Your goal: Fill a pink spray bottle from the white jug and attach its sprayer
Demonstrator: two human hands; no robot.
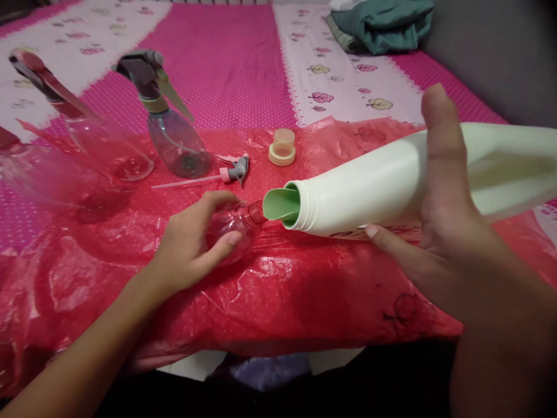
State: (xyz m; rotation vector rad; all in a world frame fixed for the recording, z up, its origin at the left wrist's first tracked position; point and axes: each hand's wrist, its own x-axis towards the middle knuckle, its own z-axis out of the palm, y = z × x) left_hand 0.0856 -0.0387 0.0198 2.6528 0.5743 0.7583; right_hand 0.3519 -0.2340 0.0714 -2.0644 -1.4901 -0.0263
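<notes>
My left hand (191, 238) is wrapped round a small clear spray bottle (237, 235) without its head, its neck pointing right. My right hand (444, 215) grips a large white jug (369, 180) tipped nearly level, fingers partly hidden behind it. The jug's green pouring spout (281, 204) is right at the neck of the small bottle; whether they touch, I cannot tell. No liquid stream shows. Behind my left hand lies a grey and pink spray head (235, 171) with its tube. A cream cap (282, 148) stands beyond the spout.
Left of my hands stand a bluish spray bottle (176, 139) and a clear one with a pink trigger (108, 145), with another at the far left edge (43, 180). Red plastic sheeting (270, 296) covers the patterned pink cloth (217, 64). Folded green fabric (385, 26) lies at the back.
</notes>
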